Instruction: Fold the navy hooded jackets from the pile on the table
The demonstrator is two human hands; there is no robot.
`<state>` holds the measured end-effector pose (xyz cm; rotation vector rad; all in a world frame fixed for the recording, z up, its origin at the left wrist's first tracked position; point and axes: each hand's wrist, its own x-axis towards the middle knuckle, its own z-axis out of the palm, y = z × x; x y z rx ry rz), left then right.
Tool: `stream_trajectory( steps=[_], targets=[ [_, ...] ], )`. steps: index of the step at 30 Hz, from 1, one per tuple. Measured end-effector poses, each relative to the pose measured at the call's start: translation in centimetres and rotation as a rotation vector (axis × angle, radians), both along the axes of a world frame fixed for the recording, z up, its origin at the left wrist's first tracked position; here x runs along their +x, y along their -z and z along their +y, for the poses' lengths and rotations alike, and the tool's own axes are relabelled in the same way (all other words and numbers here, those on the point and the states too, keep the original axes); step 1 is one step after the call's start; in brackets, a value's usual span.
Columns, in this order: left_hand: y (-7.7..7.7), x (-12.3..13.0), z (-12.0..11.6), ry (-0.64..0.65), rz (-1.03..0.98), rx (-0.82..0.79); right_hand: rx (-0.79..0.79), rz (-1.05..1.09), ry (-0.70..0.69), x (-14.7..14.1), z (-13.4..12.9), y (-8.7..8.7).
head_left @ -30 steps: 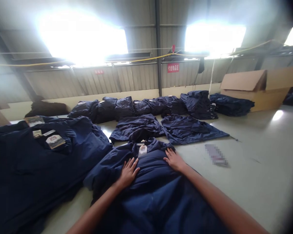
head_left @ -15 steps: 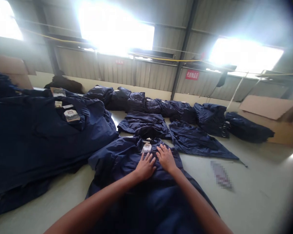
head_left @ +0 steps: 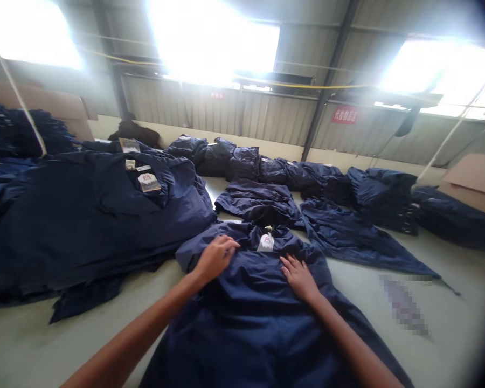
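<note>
In the head view, the left hand had shifted away from the tag to the navy garment's shoulder, fingers curled, hold unclear; the right hand lay unclenched, seemingly steadying the cloth on the pale surface.

Navy top is laid on a pale surface, collar end away from the viewer, fabric creased across the chest. Neck opening is marked by a white tag w/ red print & dk. lower edge. Bottom part is cut off from view.
</note>
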<state>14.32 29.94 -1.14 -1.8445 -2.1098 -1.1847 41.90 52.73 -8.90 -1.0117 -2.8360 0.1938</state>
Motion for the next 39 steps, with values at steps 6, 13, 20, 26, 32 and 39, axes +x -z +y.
stream_trajectory(
  steps=[6, 13, 20, 26, 32, 39],
  targets=[
    [0.8, -8.4, -8.4, -0.511, -0.117, -0.269, 0.010, 0.077, 0.024, -1.8, -0.9, -3.0],
    [-1.9, 1.7, -6.2, -0.027, 0.053, -0.184, 0.003, 0.615, -0.422, -13.5, -8.5, -9.5],
    [-4.6, 2.0, -5.5, 0.021, -0.167, -0.100, -0.192, 0.372, -0.347, -15.7, -8.9, -5.6],
    [-1.0, -6.2, 0.9, -0.309, -0.178, -0.225, -0.217, 0.450, -0.447, -15.2, -8.0, -2.2],
    [1.6, -7.4, 5.3, -0.300, -0.252, -0.288, -0.253, 0.688, -0.321, -15.7, -7.5, -1.3],
    [-3.8, -11.8, 2.9, -0.459, -0.316, 0.084, -0.259, 0.976, -0.053, -15.7, -6.3, -0.6]
  ],
)
